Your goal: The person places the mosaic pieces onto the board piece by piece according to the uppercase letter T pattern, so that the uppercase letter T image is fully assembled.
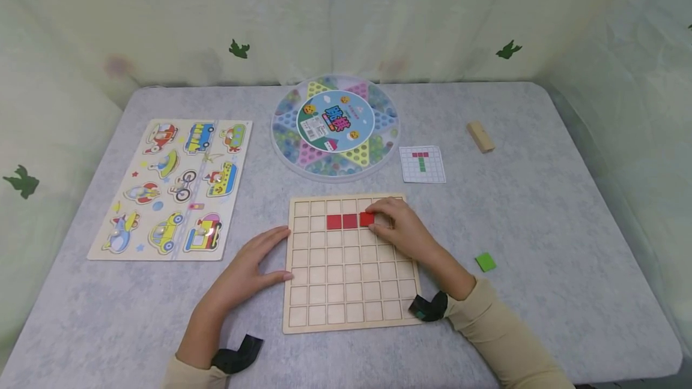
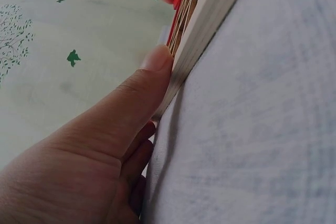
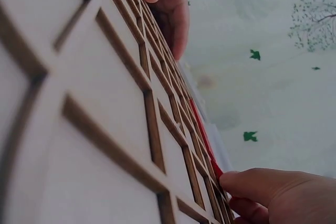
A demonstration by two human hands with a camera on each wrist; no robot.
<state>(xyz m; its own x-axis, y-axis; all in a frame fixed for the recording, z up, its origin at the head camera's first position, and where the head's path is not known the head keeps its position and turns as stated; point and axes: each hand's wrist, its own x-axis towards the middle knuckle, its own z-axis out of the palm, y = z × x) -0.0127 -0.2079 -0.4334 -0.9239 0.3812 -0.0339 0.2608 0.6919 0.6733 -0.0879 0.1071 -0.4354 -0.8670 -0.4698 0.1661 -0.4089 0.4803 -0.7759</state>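
Observation:
A wooden grid board [image 1: 327, 311] lies in front of me, two red square tiles [image 1: 342, 221] set side by side in its second row. Between thumb and fingers my right hand [image 1: 402, 230] pinches a third red tile [image 1: 367, 219] at the cell just right of them; in the right wrist view this red tile [image 3: 216, 168] is tilted at the grid. My left hand [image 1: 251, 269] rests at the board's left edge, thumb and fingertips touching it with the fingers spread. In the left wrist view the left thumb [image 2: 142, 85] lies against the board's side.
A green tile [image 1: 485, 262] lies right of the board. Behind it are a pattern card [image 1: 432, 173] with a red and green T, a wooden block [image 1: 480, 137] and a round Chinese checkers box [image 1: 335, 122]. A vehicle peg puzzle [image 1: 178, 197] lies to the left.

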